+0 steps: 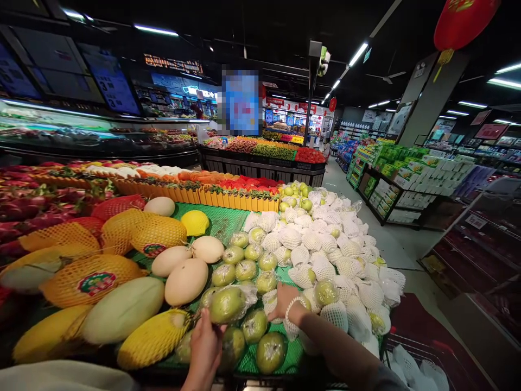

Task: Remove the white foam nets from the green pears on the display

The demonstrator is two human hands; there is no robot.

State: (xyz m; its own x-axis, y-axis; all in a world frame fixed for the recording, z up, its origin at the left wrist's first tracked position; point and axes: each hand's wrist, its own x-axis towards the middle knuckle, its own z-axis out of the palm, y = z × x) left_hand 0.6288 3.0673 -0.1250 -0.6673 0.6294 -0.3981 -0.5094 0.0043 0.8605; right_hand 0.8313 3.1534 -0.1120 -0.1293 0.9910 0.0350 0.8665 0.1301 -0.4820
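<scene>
My left hand (205, 342) is closed on a green round fruit in clear plastic wrap (228, 305), lifted slightly above others of its kind. Thumb and fingers press against its near side. To the right, my right hand (284, 302), with a white coiled band (293, 314) on the wrist, reaches down and grips a fruit in a white foam net (270, 302); part of the fingers is hidden. Between the hands lie wrapped green fruits (255, 325) on a green mat (249, 355). Rows of similar wrapped fruits (246, 269) sit just beyond.
Foam-netted fruits (337, 239) are heaped on the right. Pale melons (187, 281) and yellow-netted melons (97, 279) lie left. A low orange divider (240, 200) runs across behind. A shopping cart (407, 347) with white-netted items stands at lower right, beside the aisle floor (391, 250).
</scene>
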